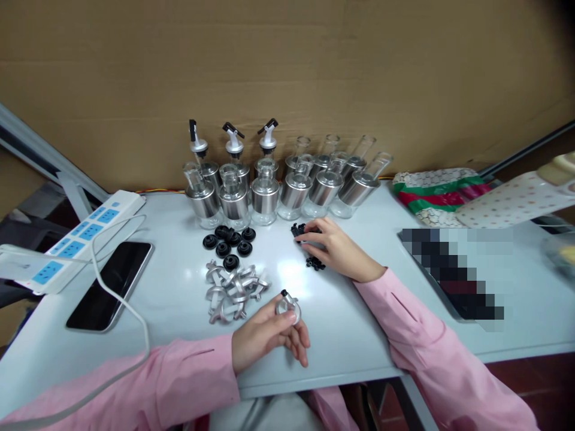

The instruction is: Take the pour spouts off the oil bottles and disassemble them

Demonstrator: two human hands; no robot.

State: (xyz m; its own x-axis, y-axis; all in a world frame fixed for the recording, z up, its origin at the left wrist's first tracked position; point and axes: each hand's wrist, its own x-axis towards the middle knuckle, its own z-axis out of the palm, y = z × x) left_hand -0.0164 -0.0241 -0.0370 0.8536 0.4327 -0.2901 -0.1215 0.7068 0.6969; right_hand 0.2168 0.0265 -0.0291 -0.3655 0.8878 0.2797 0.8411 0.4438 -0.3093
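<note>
My left hand (pixel 276 335), near the table's front edge, pinches a silver pourer top (pixel 288 308) with a small black tip on its spout. Farther forward, my right hand (pixel 330 245) has its fingers apart over small black lever parts (pixel 298 230), with fingertips at the pile; nothing shows held between them. A second cluster of small black parts (pixel 315 263) lies just below that hand. Loose silver pourer tops (pixel 238 290) are heaped left of my left hand. Behind them sit several round black stoppers (pixel 231 262).
Glass bottles with metal sleeves (pixel 265 194) stand in two rows at the back; three rear ones carry pourers (pixel 234 140). At left are a phone (pixel 110 287), a power strip (pixel 85 239) and a white cable (pixel 130 308). A patterned bag (pixel 435 191) and a partly blurred dark object (pixel 449 275) lie right.
</note>
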